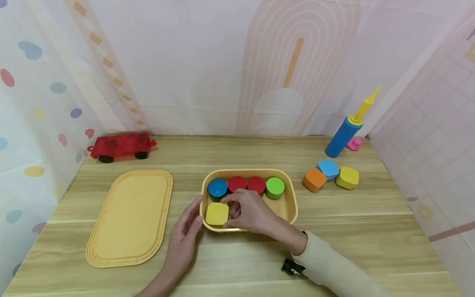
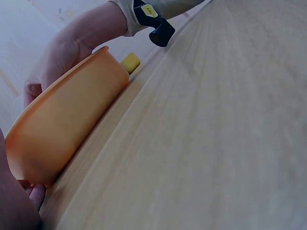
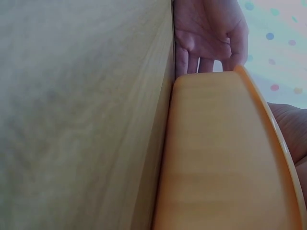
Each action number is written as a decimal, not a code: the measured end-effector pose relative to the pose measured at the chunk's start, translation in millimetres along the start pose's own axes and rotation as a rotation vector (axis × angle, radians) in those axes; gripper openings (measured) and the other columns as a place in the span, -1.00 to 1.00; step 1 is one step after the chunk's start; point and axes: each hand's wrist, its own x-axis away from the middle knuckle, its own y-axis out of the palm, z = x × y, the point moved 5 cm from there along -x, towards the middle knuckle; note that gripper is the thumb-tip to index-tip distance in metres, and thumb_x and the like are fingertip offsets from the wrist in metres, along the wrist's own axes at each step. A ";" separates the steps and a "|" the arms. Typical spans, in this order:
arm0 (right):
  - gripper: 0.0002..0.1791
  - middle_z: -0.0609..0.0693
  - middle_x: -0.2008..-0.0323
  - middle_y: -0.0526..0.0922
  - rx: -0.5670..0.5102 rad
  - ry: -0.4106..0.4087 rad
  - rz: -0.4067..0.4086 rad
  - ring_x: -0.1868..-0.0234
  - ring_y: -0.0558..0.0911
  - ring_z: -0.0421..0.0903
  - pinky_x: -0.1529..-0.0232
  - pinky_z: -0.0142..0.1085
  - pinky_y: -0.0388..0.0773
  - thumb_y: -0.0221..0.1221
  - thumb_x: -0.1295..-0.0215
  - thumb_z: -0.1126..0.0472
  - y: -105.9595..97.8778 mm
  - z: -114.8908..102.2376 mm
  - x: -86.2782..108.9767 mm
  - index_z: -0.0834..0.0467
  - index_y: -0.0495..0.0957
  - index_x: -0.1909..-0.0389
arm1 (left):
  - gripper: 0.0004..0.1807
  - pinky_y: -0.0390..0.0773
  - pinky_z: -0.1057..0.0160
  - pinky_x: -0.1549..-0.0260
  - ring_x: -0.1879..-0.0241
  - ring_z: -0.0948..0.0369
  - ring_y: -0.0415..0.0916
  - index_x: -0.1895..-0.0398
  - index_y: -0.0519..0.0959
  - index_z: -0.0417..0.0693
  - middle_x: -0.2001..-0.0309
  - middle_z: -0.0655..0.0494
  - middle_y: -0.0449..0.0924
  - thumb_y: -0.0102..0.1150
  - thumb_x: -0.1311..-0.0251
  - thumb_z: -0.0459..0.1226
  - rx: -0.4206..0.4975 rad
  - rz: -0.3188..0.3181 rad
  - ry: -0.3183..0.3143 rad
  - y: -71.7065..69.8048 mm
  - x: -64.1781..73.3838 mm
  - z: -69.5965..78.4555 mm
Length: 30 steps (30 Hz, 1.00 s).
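A peach-coloured box (image 1: 291,202) stands on the table with several blocks in it. Along its far side sit a blue round block (image 1: 217,187), two red round blocks (image 1: 256,185) and a green round block (image 1: 275,187). My right hand (image 1: 254,212) reaches into the box and pinches a yellow square block (image 1: 217,213) in its near left corner, thumb and forefinger at the block's right side. Against the box's left end rests my left hand (image 1: 182,237), its fingers fairly straight; the right wrist view shows the same palm (image 3: 206,40) facing the box end.
A matching lid (image 1: 130,218) lies at left, with a red toy wagon (image 1: 120,146) behind it. To the right are orange (image 1: 314,180), light blue (image 1: 328,169) and yellow (image 1: 347,177) blocks, a blue pump (image 1: 343,138) and a pink toy duck (image 1: 354,144).
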 end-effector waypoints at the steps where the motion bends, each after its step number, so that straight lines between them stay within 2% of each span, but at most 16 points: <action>1: -0.37 0.11 0.13 0.76 0.001 0.001 0.000 0.31 0.80 -0.18 0.24 -0.55 0.73 0.73 -0.04 0.36 -0.2 -0.5 0.0 0.35 0.77 -0.18 | -0.49 0.38 0.56 -0.41 -0.46 0.59 0.38 -0.66 0.44 0.00 -0.61 -0.02 0.46 0.04 -0.75 -0.31 0.000 -0.001 0.001 0.2 -0.1 0.1; 8: -0.37 0.07 0.19 0.79 -0.002 -0.004 0.018 0.30 0.79 -0.20 0.23 -0.54 0.75 0.73 -0.04 0.33 -5.5 -0.2 3.2 0.33 0.77 -0.17 | -0.49 0.40 0.55 -0.40 -0.45 0.58 0.40 -0.66 0.45 -0.01 -0.60 -0.04 0.46 0.04 -0.75 -0.31 -0.001 0.000 0.013 0.7 -0.5 0.2; 16: -0.39 0.08 0.12 0.75 -0.052 0.011 0.056 0.23 0.79 -0.14 0.16 -0.49 0.77 0.71 -0.09 0.33 -19.0 -4.3 11.7 0.31 0.77 -0.19 | -0.49 0.39 0.54 -0.41 -0.45 0.59 0.40 -0.65 0.46 -0.03 -0.60 -0.02 0.47 0.05 -0.73 -0.34 -0.002 0.010 0.015 0.2 -0.3 -0.8; 23: -0.45 0.20 0.06 0.75 -0.117 -0.007 0.122 0.21 0.78 -0.20 0.09 -0.41 0.81 0.64 -0.17 0.40 -33.7 -10.0 21.7 0.36 0.75 -0.20 | -0.49 0.38 0.57 -0.40 -0.47 0.55 0.40 -0.65 0.46 0.01 -0.60 0.02 0.47 0.05 -0.74 -0.31 -0.014 0.007 0.000 -0.5 -0.3 -1.1; 26: -0.48 0.16 0.08 0.76 -0.115 -0.018 0.161 0.22 0.76 -0.24 0.09 -0.38 0.82 0.63 -0.20 0.37 -43.0 -12.5 27.6 0.33 0.76 -0.20 | -0.49 0.37 0.57 -0.40 -0.47 0.55 0.39 -0.66 0.45 0.02 -0.61 0.03 0.47 0.05 -0.75 -0.30 -0.018 0.006 -0.011 -1.0 0.0 -0.8; 30: -0.50 0.07 0.14 0.75 -0.108 -0.053 0.229 0.22 0.76 -0.19 0.10 -0.32 0.84 0.63 -0.21 0.36 -57.2 -15.4 35.5 0.31 0.78 -0.17 | -0.49 0.36 0.57 -0.41 -0.47 0.57 0.38 -0.66 0.45 0.02 -0.61 0.03 0.46 0.05 -0.75 -0.30 -0.018 0.005 -0.015 -1.3 0.4 -0.4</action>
